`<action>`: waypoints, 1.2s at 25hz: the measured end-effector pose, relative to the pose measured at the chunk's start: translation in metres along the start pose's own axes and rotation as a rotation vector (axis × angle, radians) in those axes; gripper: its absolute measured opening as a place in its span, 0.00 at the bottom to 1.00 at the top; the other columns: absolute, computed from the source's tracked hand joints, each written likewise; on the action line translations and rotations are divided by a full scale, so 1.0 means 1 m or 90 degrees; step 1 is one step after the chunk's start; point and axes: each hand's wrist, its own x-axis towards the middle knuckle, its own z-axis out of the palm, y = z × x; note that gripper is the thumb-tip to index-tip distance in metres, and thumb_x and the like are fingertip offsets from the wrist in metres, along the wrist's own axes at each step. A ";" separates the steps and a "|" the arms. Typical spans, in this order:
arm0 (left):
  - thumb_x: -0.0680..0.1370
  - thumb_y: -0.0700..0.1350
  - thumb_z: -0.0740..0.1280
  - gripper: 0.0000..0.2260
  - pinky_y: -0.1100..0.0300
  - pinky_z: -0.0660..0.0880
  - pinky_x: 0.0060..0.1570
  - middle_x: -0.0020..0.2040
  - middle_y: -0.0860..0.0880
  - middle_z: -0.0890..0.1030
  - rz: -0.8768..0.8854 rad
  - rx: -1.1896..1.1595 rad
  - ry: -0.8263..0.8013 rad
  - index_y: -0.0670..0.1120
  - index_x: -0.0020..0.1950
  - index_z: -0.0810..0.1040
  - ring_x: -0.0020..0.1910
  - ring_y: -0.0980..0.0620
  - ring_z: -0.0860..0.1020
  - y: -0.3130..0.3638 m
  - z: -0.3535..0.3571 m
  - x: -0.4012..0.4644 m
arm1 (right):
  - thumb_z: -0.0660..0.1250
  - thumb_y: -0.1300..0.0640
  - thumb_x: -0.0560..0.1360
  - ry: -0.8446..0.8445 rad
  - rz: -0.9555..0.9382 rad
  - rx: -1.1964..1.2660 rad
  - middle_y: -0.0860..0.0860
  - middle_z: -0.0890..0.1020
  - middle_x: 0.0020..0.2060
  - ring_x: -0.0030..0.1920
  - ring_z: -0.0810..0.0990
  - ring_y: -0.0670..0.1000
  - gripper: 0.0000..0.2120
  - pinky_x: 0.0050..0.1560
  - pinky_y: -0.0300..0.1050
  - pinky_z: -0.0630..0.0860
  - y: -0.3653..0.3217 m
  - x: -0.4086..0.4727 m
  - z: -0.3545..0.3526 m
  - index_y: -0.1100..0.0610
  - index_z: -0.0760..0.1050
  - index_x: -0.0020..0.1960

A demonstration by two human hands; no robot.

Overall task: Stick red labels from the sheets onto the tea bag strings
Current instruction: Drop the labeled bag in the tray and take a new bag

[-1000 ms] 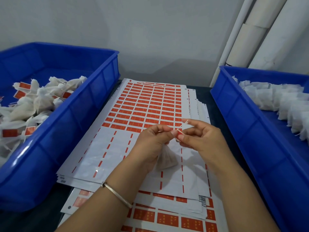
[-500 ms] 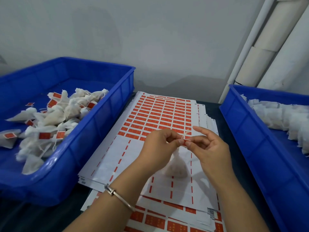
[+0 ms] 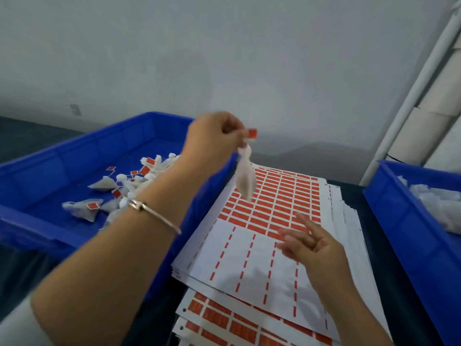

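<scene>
Red label [image 3: 252, 133] was on; my left hand [image 3: 214, 138] pinched that tea bag [image 3: 245, 179] above the left bin [image 3: 74, 168], right hand [image 3: 308, 243] loose and empty, unlabelled bags [image 3: 439, 203] waiting

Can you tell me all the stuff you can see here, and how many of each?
left bin: one, blue, left of the sheets
labelled tea bags: a pile, white with red tags, in left bin
right bin: one, blue, at right
plain tea bags: a heap, white, in right bin
label sheets: a stack, white and red, centre
held tea bag: one, white, red label, dangling
bracelet: one, left wrist
left hand: pinching the bag
right hand: open, above sheets
</scene>
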 end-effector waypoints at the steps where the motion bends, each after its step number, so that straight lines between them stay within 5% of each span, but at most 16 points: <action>1: 0.75 0.41 0.69 0.08 0.59 0.80 0.42 0.35 0.53 0.81 0.002 -0.004 0.040 0.51 0.39 0.75 0.36 0.56 0.82 -0.001 -0.016 0.013 | 0.70 0.54 0.70 -0.014 0.017 -0.014 0.40 0.85 0.42 0.41 0.84 0.44 0.21 0.39 0.36 0.80 0.008 -0.002 0.004 0.42 0.71 0.61; 8: 0.74 0.44 0.69 0.04 0.50 0.78 0.49 0.40 0.45 0.82 -0.094 0.295 0.237 0.45 0.41 0.79 0.43 0.45 0.81 -0.074 -0.103 0.083 | 0.66 0.59 0.75 -0.057 0.146 -0.045 0.41 0.85 0.38 0.37 0.84 0.47 0.17 0.35 0.33 0.78 0.041 -0.006 0.019 0.46 0.72 0.62; 12: 0.77 0.51 0.67 0.17 0.57 0.68 0.29 0.29 0.45 0.75 -0.254 0.513 0.146 0.39 0.36 0.78 0.29 0.48 0.72 -0.138 -0.101 0.067 | 0.65 0.60 0.76 -0.060 0.178 -0.044 0.43 0.85 0.38 0.37 0.84 0.49 0.15 0.36 0.36 0.79 0.040 -0.005 0.019 0.44 0.72 0.58; 15: 0.77 0.47 0.66 0.12 0.53 0.74 0.34 0.34 0.44 0.78 -0.325 0.551 0.037 0.40 0.38 0.78 0.34 0.46 0.76 -0.159 -0.093 0.053 | 0.63 0.62 0.77 -0.065 0.184 -0.045 0.45 0.85 0.37 0.37 0.84 0.50 0.14 0.36 0.37 0.80 0.038 -0.005 0.017 0.46 0.73 0.57; 21: 0.74 0.42 0.63 0.09 0.57 0.69 0.31 0.37 0.40 0.80 -0.057 0.533 0.011 0.40 0.39 0.79 0.32 0.45 0.74 -0.065 -0.053 0.059 | 0.63 0.62 0.78 -0.060 0.129 -0.072 0.44 0.85 0.38 0.37 0.84 0.47 0.11 0.36 0.35 0.79 0.020 -0.005 0.010 0.48 0.77 0.54; 24: 0.77 0.48 0.65 0.06 0.63 0.69 0.30 0.37 0.51 0.80 0.019 0.445 -0.162 0.49 0.41 0.79 0.35 0.55 0.76 -0.023 0.012 0.022 | 0.65 0.58 0.77 0.011 0.061 -0.103 0.45 0.84 0.41 0.38 0.84 0.44 0.08 0.38 0.35 0.80 -0.008 0.009 -0.008 0.48 0.77 0.54; 26: 0.77 0.51 0.66 0.07 0.65 0.74 0.39 0.44 0.52 0.81 0.020 0.436 -0.339 0.50 0.50 0.80 0.40 0.55 0.78 -0.021 0.060 -0.010 | 0.65 0.56 0.77 0.080 0.032 -0.093 0.45 0.84 0.42 0.38 0.84 0.43 0.06 0.37 0.35 0.80 -0.033 0.026 -0.030 0.47 0.77 0.51; 30: 0.72 0.58 0.70 0.27 0.55 0.72 0.57 0.68 0.54 0.71 -0.029 0.383 -0.672 0.57 0.69 0.68 0.63 0.51 0.73 -0.058 0.128 -0.078 | 0.62 0.63 0.77 0.204 -0.015 0.127 0.49 0.84 0.40 0.38 0.84 0.46 0.07 0.35 0.36 0.78 -0.086 0.078 -0.112 0.54 0.77 0.46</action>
